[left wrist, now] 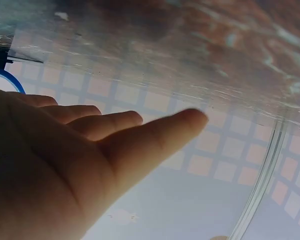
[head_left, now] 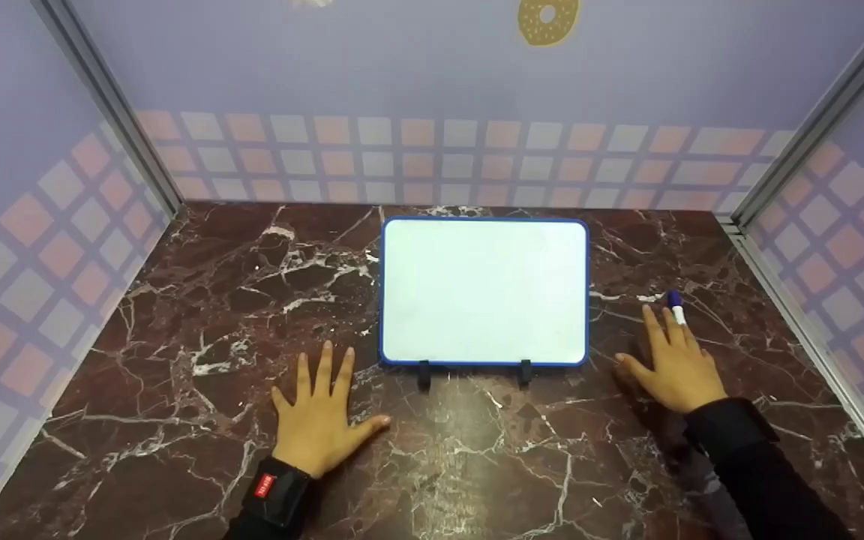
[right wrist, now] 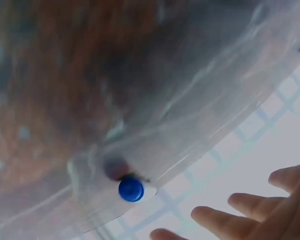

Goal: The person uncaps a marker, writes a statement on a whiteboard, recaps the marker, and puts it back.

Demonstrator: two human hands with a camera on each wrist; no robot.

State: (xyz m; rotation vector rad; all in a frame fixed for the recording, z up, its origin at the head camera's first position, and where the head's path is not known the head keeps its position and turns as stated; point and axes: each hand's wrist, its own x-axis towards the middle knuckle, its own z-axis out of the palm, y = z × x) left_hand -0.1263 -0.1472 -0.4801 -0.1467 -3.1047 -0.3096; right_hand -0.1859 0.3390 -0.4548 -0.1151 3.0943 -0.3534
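Note:
A whiteboard (head_left: 484, 292) with a blue frame stands on two black feet at the middle of the table. My left hand (head_left: 316, 427) is spread to the left of its lower corner, fingers straight and holding nothing. In the left wrist view the left hand (left wrist: 65, 155) is seen from the side, with a bit of the blue frame (left wrist: 14, 80) beyond it. On the right, my right hand (head_left: 676, 371) reaches with straight fingers toward a white marker (head_left: 678, 315) with a dark blue cap. The right wrist view shows the marker's round blue end (right wrist: 131, 188) apart from the right hand (right wrist: 255, 215).
The table (head_left: 199, 300) has a dark red marbled top with white veins. Lilac walls (head_left: 327, 67) with pink and white squares enclose it at the back and both sides. Grey metal posts (head_left: 113, 97) stand at the back corners.

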